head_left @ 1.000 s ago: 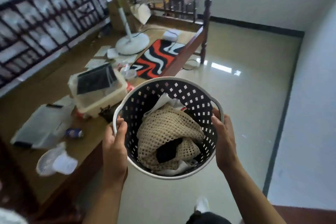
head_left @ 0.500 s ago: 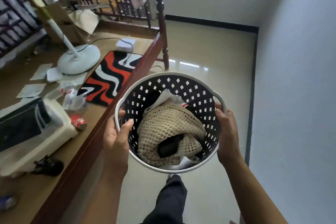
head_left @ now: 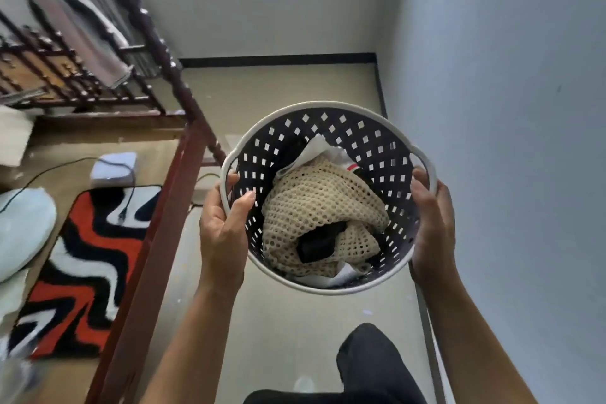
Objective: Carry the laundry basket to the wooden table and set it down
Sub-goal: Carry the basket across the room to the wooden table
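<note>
I hold a round laundry basket [head_left: 377, 144] in front of me, above the floor. It is dark with small diamond holes and a white rim. Inside lie a cream mesh garment [head_left: 314, 203], something black and some white cloth. My left hand [head_left: 223, 226] grips the basket's left rim, thumb inside. My right hand [head_left: 433, 226] grips the right rim by its handle. A low wooden platform [head_left: 157, 233] with a reddish edge runs along my left.
On the platform lie a red, black and white rug [head_left: 82, 259], a white box [head_left: 113, 167] with a cable and a fan base [head_left: 23, 229]. A dark carved railing [head_left: 131, 29] stands behind. A pale wall [head_left: 508, 141] is close on the right. My dark-trousered leg [head_left: 370, 357] steps forward.
The view has swung right and forward along the platform edge. The plastic bin and clutter have left the view. Both hands keep the same hold on the basket.
</note>
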Tool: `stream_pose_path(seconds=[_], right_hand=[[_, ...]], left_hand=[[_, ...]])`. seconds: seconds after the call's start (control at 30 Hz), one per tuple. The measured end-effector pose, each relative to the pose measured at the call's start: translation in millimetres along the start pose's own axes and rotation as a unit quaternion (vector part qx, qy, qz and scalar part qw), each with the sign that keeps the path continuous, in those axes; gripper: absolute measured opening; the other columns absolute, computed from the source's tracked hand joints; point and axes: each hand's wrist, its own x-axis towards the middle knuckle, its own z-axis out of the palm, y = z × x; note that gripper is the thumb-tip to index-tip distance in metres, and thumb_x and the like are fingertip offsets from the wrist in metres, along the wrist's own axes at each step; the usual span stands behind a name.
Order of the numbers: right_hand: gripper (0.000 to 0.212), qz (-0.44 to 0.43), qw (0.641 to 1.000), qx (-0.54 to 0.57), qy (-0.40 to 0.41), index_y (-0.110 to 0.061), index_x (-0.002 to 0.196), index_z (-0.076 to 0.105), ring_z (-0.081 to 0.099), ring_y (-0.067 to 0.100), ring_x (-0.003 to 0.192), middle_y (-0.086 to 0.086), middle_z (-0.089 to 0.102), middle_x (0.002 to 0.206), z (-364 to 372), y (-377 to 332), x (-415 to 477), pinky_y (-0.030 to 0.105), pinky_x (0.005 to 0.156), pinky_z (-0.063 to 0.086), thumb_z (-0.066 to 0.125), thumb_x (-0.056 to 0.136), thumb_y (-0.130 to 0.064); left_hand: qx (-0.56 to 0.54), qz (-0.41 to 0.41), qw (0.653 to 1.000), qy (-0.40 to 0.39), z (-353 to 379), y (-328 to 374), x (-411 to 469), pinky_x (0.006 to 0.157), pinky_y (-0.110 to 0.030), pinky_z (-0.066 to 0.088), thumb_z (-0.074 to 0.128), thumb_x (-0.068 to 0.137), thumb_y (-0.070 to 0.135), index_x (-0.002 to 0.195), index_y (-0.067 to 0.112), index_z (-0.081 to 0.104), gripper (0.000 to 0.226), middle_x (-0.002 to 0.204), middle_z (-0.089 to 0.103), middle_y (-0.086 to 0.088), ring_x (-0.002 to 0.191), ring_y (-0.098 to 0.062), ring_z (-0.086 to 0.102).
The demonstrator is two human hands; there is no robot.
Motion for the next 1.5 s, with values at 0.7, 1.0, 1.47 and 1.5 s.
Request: stream_pose_path(seconds=[0.7,1.0,1.47,1.5], right_hand=[[0.047,0.008,0.984,-0.076,-0.163,-0.044,0.121,0.057,0.070,0.025,0.124,0.006,0.068,0.134,205.3,-42.1,498.2,0.060,0.104,0.059,0.063,0.077,-0.061],[0.037,0.012,0.987,-0.083,-0.134,-0.033,0.125,0.058,0.072,0.028,0.122,0.012,0.070,0.132,343.7,-60.9,684.3,0.060,0.107,0.056,0.061,0.089,-0.042],[0.034,0.011,0.980,-0.081,-0.182,-0.050,0.115,0.063,0.066,0.027,0.132,0.005,0.067,0.140,570.4,-37.3,990.6,0.062,0.114,0.049,0.067,0.082,-0.060],[0.037,0.011,0.976,-0.089,-0.200,-0.049,0.116,0.061,0.065,0.024,0.133,0.002,0.066,0.140,594.3,-38.4,1009.6,0.060,0.114,0.049,0.066,0.082,-0.061]], left_hand=[[-0.002,0.009,0.986,0.164,172.0,-17.6,441.4,0.110,-0.060,0.047,0.067,0.082,0.033,0.111,0.044,0.068,0.031,0.131,0.067,-0.018,0.125,-0.038,0.064],[-0.008,-0.017,0.992,0.123,203.9,8.8,687.0,0.107,-0.057,0.051,0.063,0.085,0.021,0.117,0.025,0.063,0.032,0.118,0.072,-0.013,0.115,-0.037,0.069],[0.049,-0.034,0.977,0.205,235.4,19.2,1025.6,0.092,-0.033,0.054,0.065,0.077,0.013,0.106,0.031,0.070,0.034,0.096,0.080,0.018,0.099,-0.012,0.073],[0.049,-0.038,0.972,0.225,231.9,25.9,1044.8,0.092,-0.033,0.055,0.065,0.076,0.013,0.107,0.029,0.070,0.035,0.100,0.080,0.014,0.101,-0.015,0.074]])
